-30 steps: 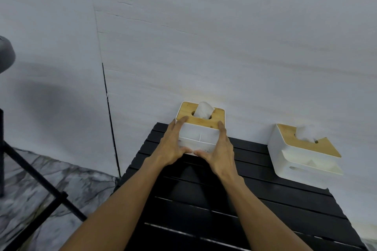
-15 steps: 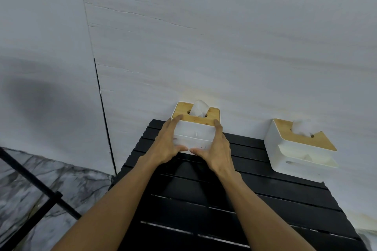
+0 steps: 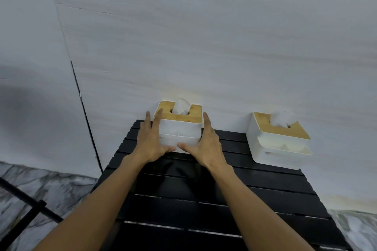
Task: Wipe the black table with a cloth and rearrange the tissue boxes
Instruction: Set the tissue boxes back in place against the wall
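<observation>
Head view, placement: the centre tissue box stands at the far edge of the black slatted worktop, which fills the lower middle of the frame; its back is close to the white wall, probably so the slats in front stay free
Tissue: one sheet sticks up through the wooden lid
Second tissue box: right of frame, well apart, turned at an angle; it likely needs squaring next
Left hand: released, fingers straight along the centre box's left side, thumb across the lower front, pressing rather than clutching
Right hand: mirrored on the right side, fingers straight, thumb low on the front
Arms: both forearms reach in from the bottom of the frame and converge on the box
Cloth: none in sight
</observation>
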Motion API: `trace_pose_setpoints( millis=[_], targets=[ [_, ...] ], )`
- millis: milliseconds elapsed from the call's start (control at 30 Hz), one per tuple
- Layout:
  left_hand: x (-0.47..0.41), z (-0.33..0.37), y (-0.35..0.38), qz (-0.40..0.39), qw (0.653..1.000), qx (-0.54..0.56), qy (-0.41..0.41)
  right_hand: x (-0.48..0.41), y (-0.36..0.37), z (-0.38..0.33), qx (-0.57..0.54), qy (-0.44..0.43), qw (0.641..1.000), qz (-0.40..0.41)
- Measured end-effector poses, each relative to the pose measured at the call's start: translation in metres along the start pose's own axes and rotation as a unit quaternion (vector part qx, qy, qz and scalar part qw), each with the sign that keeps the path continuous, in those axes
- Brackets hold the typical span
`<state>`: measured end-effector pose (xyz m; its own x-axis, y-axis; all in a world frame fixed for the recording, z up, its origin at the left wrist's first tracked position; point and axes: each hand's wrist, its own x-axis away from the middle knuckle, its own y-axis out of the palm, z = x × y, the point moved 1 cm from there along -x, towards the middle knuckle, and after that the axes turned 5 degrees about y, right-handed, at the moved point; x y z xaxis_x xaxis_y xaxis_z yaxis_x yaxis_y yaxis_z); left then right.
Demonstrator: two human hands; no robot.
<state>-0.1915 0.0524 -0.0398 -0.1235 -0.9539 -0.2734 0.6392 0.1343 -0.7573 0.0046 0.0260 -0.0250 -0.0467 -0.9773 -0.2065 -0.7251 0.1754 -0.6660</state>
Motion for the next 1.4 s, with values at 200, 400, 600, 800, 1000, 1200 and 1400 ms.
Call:
trace_pose_setpoints(
  millis=[200,400,600,800,1000,1200,1400],
  targets=[
    [0.013,0.090,0.010,0.084,0.990,0.055,0.102,0.031,-0.103,0.029,0.079,-0.057,0.986,0.133],
    [0.007,0.178,0.068,-0.018,0.981,0.125,0.147,0.040,-0.205,0.123,0.132,0.045,0.972,0.189],
    [-0.010,0.205,0.138,-0.143,0.974,0.148,0.096,0.036,-0.236,0.189,0.064,0.143,0.987,0.034],
    [-0.025,0.215,0.170,-0.167,0.966,0.174,0.093,0.015,-0.224,0.205,0.019,0.118,0.992,-0.037],
    [-0.036,0.223,0.183,-0.138,0.972,0.174,0.073,-0.004,-0.214,0.211,0.028,0.107,0.994,-0.019],
    [-0.035,0.222,0.190,-0.119,0.976,0.176,0.054,0.000,-0.209,0.211,0.012,0.105,0.994,0.011],
    [-0.019,0.212,0.170,-0.090,0.976,0.187,0.071,0.021,-0.192,0.190,-0.015,0.079,0.995,0.051]
  ],
)
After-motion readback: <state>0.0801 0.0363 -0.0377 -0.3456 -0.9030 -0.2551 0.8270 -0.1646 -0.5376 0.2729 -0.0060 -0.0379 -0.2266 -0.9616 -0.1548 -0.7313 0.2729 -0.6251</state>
